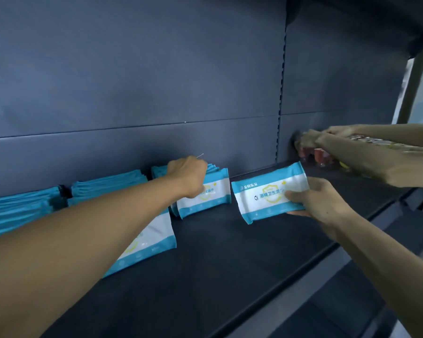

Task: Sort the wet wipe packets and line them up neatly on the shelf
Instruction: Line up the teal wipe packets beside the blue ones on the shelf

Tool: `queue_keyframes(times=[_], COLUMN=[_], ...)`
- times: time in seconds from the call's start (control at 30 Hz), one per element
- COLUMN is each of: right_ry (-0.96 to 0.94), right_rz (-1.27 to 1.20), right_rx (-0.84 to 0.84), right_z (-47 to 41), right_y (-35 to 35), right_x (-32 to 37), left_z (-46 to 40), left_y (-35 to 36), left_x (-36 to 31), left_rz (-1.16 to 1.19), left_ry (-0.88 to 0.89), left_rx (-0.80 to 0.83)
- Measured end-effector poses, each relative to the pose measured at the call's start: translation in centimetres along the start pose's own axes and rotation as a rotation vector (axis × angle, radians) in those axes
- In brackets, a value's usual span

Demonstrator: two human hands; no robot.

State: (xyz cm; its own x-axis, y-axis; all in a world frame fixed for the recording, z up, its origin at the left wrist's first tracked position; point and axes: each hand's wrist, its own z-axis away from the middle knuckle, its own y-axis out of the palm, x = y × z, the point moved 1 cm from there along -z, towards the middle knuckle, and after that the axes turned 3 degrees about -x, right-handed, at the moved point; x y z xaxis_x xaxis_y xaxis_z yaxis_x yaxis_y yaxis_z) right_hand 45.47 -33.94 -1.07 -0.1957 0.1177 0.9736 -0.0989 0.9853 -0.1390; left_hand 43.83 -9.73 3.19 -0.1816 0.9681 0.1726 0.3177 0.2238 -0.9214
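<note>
While the left hand (188,176) curls over the top of the third row of wet wipe packets (203,191), gripping the upright stack, the right hand (320,203) pinches a single packet (269,193) by its right end, thumb on the printed face. That packet hangs just right of the row, face toward the camera, long axis running left to right like the front packet's. Judging by this, it need only travel left and slightly far along the dark shelf (230,252).
</note>
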Motion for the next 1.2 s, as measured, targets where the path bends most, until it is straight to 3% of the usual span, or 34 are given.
queue_keyframes(times=[0.2,0.4,0.53,0.9,1.2], right_ry=[-0.008,-0.015,-0.004,-0.162,-0.235], right_rz=[0.065,0.003,0.016,0.523,0.690], right_rx=[0.102,0.320,0.374,0.294,0.146], right_z=[-0.6,-1.4,-2.3,-5.1,-5.6], right_y=[1.3,3.7,5.9,9.9,11.6], right_x=[-0.1,0.3,-0.1,0.4,1.0], left_z=[0.8,1.1,0.7,0.8,0.9], left_y=[-0.3,-1.1,-2.2,-3.2,-3.2], left_x=[0.5,0.9,2.0,4.8,5.1], left_rz=[-0.218,-0.188,-0.067,0.080,0.097], left_ry=[0.024,-0.002,-0.045,-0.063,-0.066], left_rx=[0.038,0.084,0.133,0.188,0.178])
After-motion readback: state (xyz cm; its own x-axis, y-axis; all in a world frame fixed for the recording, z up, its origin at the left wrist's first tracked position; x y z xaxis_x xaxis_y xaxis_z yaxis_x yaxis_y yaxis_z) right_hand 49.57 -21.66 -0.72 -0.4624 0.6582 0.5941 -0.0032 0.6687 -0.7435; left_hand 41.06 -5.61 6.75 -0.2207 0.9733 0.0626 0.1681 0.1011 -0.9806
